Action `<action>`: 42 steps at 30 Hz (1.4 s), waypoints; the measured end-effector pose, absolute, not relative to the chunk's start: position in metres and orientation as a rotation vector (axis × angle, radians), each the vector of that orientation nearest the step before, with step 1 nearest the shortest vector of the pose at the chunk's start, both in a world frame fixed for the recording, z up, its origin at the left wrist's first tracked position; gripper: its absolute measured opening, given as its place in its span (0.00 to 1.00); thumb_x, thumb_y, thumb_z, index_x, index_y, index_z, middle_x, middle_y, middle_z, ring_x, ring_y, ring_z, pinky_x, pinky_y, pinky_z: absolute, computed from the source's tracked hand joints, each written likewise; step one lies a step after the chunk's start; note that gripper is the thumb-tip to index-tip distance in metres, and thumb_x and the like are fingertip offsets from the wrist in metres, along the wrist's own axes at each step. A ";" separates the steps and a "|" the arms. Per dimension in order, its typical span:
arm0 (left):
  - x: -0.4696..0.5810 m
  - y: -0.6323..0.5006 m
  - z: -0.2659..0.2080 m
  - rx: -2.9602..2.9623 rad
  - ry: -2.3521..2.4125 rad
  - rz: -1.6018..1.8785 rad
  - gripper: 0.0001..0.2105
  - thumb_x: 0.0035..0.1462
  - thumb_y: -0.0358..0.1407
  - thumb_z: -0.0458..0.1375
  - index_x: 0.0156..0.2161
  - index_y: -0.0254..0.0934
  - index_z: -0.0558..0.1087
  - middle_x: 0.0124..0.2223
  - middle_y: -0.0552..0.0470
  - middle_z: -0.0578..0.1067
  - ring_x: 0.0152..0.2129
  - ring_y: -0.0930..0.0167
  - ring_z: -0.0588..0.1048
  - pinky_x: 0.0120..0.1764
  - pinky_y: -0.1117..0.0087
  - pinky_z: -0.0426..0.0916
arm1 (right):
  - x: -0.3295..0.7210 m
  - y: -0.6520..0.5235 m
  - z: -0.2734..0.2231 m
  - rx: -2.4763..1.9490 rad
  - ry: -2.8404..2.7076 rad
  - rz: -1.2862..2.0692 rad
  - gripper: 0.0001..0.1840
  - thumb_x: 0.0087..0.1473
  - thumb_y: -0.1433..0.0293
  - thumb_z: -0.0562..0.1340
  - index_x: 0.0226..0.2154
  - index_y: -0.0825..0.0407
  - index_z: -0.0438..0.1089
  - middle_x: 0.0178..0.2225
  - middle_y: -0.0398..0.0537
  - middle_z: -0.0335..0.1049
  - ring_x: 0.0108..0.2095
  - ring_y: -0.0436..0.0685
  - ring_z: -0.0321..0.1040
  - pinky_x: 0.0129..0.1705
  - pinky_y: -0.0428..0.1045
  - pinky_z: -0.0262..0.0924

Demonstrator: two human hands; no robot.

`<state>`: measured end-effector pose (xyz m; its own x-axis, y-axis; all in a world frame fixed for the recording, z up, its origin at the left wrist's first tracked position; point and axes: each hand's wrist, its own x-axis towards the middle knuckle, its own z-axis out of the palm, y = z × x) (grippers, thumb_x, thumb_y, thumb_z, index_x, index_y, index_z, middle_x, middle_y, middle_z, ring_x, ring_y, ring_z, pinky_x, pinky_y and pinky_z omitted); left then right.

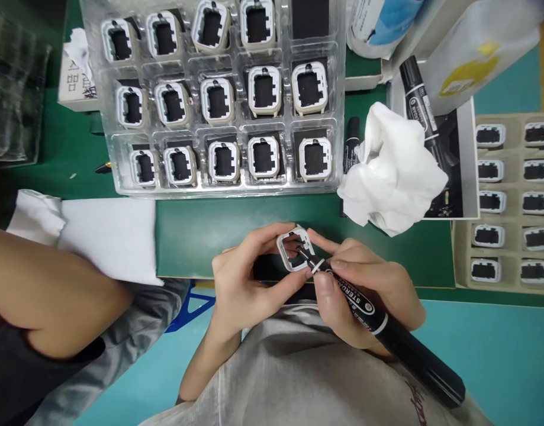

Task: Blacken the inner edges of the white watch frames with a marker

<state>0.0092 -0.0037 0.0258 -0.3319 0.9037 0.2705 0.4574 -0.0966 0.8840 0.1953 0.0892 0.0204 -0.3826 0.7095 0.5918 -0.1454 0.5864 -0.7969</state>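
At the left edge, high up, a blurred stack of clear plastic (pixel 16 94). In the lower left, another person's bare arm (pixel 54 284) and grey trousers (pixel 158 310), the arm partly covering a white sheet (pixel 114 236) on the green table (pixel 200 236). In the upper left, a small carton (pixel 76 89) with black writing. Across the upper middle, a clear tray (pixel 272 190) with 3 rows of pockets, bearing 14 pale casings (pixel 310 109). In the upper right, a blue-labelled container (pixel 382 23), a smaller marker (pixel 352 142) and an open white box (pixel 475 160), the last 2 partly hidden by wadded tissue (pixel 391 168). Beside the box, a yellow-marked bottle (pixel 480 59); at the right edge, a beige tray (pixel 514 154) with 2 columns of 5 casings.

Just below centre, left hand (pixel 240 287) pinching 1 tilted white casing (pixel 282 246), index finger along the upper rim, thumb at the lower. To the right, right hand (pixel 382 278) closed around a thick black marker (pixel 363 305), thumb pressed to the barrel, 1 finger stretched to the casing's upper right corner. Nib inside the casing's opening; from this angle, cannot tell whether touching the inner rim.
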 end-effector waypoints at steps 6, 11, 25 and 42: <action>0.005 -0.006 0.024 1.440 1.718 1.366 0.27 0.70 0.43 0.84 0.69 0.49 0.84 0.51 0.52 0.95 0.43 0.62 0.96 0.50 0.67 0.90 | 0.200 0.088 0.022 -0.435 -1.726 1.031 0.21 0.69 0.82 0.74 0.59 0.51 0.79 0.38 0.44 0.87 0.32 0.56 0.85 0.63 0.68 0.95; 0.001 -0.009 0.021 1.414 1.620 1.335 0.28 0.75 0.45 0.81 0.74 0.50 0.82 0.57 0.49 0.94 0.52 0.60 0.95 0.57 0.65 0.88 | 0.195 0.084 0.017 -0.436 -1.670 0.962 0.20 0.70 0.81 0.72 0.60 0.51 0.79 0.38 0.42 0.85 0.29 0.53 0.79 0.62 0.68 0.96; -0.001 -0.009 0.010 1.427 1.576 1.327 0.27 0.79 0.40 0.77 0.75 0.52 0.77 0.74 0.44 0.87 0.69 0.56 0.90 0.65 0.61 0.88 | 0.186 0.084 0.013 -0.433 -1.571 0.956 0.20 0.64 0.78 0.78 0.55 0.49 0.82 0.35 0.40 0.86 0.29 0.56 0.84 0.56 0.70 0.97; -0.001 -0.007 0.007 1.438 1.721 1.308 0.28 0.73 0.43 0.81 0.72 0.47 0.81 0.69 0.41 0.90 0.64 0.54 0.92 0.65 0.59 0.90 | 0.180 0.076 0.005 -0.460 -1.473 0.781 0.20 0.66 0.79 0.74 0.57 0.50 0.79 0.35 0.39 0.82 0.25 0.53 0.77 0.51 0.67 0.98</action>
